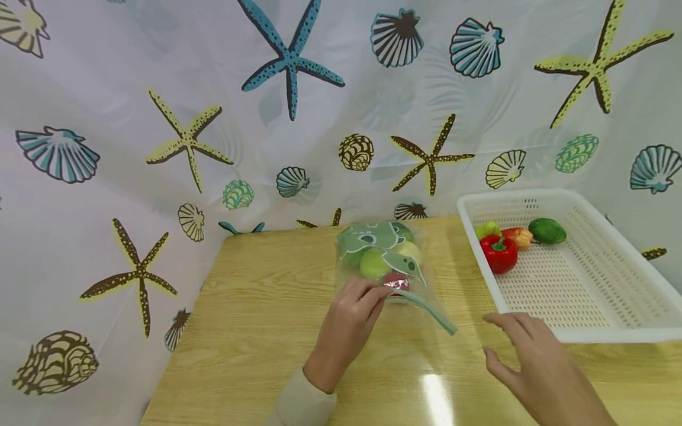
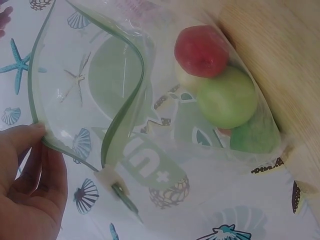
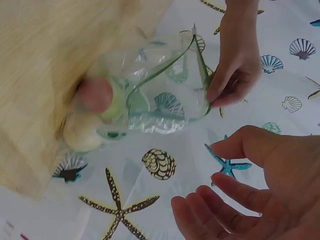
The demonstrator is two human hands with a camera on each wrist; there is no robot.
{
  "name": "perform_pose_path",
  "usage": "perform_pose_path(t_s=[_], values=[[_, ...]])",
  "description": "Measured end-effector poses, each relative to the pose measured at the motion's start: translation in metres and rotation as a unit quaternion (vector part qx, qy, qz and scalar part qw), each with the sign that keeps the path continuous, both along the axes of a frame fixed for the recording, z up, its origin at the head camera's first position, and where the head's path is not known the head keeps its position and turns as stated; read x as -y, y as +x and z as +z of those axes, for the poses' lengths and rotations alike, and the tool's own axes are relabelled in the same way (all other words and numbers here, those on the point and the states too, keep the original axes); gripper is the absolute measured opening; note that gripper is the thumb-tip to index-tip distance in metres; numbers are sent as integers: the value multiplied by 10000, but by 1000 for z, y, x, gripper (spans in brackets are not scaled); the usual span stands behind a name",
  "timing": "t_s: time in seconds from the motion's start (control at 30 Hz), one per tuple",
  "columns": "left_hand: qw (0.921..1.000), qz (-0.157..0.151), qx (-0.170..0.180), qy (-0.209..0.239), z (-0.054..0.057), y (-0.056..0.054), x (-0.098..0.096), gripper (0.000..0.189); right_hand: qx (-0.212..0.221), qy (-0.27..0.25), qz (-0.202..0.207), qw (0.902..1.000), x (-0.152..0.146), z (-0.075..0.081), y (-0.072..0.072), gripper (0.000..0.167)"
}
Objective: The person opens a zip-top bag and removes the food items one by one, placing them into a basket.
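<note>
My left hand (image 1: 354, 319) pinches the green-edged rim of a clear zip bag (image 1: 351, 287) between thumb and fingers. In the left wrist view the bag's mouth gapes, and a pale slider (image 2: 111, 181) sits on its zip strip. Inside lie a red fruit (image 2: 201, 51), a green round fruit (image 2: 227, 97) and a pale yellow one (image 1: 409, 254), behind printed green cartoon shapes. My right hand (image 1: 538, 361) hovers to the right of the bag, near the basket's front corner. Its fingers are loosely bent, with nothing between them.
A white plastic basket (image 1: 586, 334) stands on the right of the wooden table (image 1: 256, 307). At its left side lie a red bell pepper (image 1: 498, 254), an orange-red vegetable (image 1: 518, 238), a yellow-green piece (image 1: 486, 229) and a dark green one (image 1: 547, 231). A shell-patterned curtain (image 1: 319, 118) hangs behind.
</note>
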State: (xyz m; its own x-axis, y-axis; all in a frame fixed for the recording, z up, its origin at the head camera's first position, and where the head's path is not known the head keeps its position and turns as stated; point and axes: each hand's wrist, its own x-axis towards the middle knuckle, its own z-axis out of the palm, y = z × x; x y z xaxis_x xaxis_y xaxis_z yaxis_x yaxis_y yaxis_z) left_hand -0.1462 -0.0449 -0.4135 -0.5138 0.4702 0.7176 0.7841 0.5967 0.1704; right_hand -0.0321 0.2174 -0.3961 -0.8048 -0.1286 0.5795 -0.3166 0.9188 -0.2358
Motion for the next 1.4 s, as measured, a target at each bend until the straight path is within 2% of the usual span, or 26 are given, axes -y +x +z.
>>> perform_pose_path(t_s=[0.03,0.07,0.13,0.2,0.27,0.37,0.47,0.5,0.6,0.67,0.83,0.97,1.2,1.4], values=[[10000,-5,-12,0,-1,0,0,16,-216,-26,101,9997,6,-3,2,32],[10000,-7,-37,1,-1,0,0,15,-428,-81,227,9988,12,-6,3,35],[10000,-15,-31,4,-1,1,0,15,-820,-93,440,9956,23,-12,4,51],[10000,-16,-8,5,-1,1,0,15,-1125,-120,640,9915,34,-16,2,53],[10000,-4,3,6,-1,1,0,15,-1195,-98,782,9897,44,-19,0,51],[10000,12,-44,4,-2,1,0,15,-1070,78,961,9896,61,-22,-4,49],[10000,27,-94,-14,-2,1,-1,15,-793,311,1067,9906,76,-22,-11,19],[9999,32,-95,-28,-2,1,-1,15,-702,406,1038,9913,80,-22,-15,14],[10000,48,-36,-54,-1,3,-2,15,-558,517,991,9922,91,-23,-28,36],[10000,51,1,-66,-1,4,-3,15,-602,511,962,9922,97,-26,-37,37],[9999,59,90,-108,-2,6,-4,17,-872,596,830,9909,105,-35,-55,33],[9998,56,134,-135,-2,6,-5,17,-1008,833,583,9897,108,-40,-61,32],[9997,55,210,-138,-2,6,-5,17,-988,1226,228,9873,110,-45,-72,33],[9997,81,206,-114,-1,6,-5,18,-1357,1416,-20,9806,112,-51,-88,19]])
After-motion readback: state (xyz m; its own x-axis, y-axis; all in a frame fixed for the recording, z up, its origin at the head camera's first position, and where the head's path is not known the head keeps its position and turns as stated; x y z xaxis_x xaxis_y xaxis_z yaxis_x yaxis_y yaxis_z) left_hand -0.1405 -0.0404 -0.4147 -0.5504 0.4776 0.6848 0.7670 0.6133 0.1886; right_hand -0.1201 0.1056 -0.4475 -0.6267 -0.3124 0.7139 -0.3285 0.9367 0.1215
